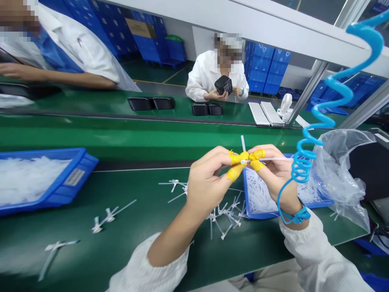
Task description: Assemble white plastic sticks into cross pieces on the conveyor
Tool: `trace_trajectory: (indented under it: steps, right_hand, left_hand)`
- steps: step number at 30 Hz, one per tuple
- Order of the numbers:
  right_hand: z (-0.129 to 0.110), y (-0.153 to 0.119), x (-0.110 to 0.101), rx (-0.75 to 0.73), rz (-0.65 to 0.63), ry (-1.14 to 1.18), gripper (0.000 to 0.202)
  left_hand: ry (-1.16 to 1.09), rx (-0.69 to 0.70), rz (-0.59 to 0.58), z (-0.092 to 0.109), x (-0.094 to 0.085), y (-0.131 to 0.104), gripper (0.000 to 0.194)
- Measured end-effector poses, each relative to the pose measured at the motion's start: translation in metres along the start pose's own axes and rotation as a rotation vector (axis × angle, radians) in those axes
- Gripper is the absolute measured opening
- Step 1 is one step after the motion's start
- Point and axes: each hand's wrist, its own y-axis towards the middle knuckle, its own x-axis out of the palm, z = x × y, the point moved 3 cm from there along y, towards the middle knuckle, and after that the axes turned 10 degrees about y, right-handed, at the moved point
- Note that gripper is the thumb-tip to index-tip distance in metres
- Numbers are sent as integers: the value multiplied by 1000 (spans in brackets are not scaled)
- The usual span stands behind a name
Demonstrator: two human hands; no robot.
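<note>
Yellow tape wraps the thumb and forefinger tips of both hands. My left hand [212, 174] pinches a small white plastic piece [243, 162] with a pale strip [242, 142] standing up behind it. Right beside it, my right hand [272, 168] is closed on a thin white strip [278, 159] that runs to the right across its fingers. The fingertips of both hands nearly touch. Below them, several joined white strip pieces [226, 215] lie scattered on the green table [146, 243].
A blue tray [247, 202] of white strips sits behind my right hand; another blue tray [68, 190] is at the left. A coiled blue hose [337, 87] hangs at the right near a clear plastic bag [340, 170]. Two people work across the green conveyor [121, 136].
</note>
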Motion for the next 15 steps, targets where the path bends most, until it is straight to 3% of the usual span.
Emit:
trace_trajectory:
  steps: [6, 11, 15]
  right_hand:
    - [-2, 1, -2, -13, -7, -32, 20]
    - [2, 1, -3, 35, 22, -87, 11]
    - [14, 4, -5, 124, 4, -12, 8]
  left_hand:
    - [93, 179, -66, -2, -3, 4, 9]
    - [179, 233, -5, -6, -4, 4, 9]
    - [247, 257, -37, -11, -4, 8, 5]
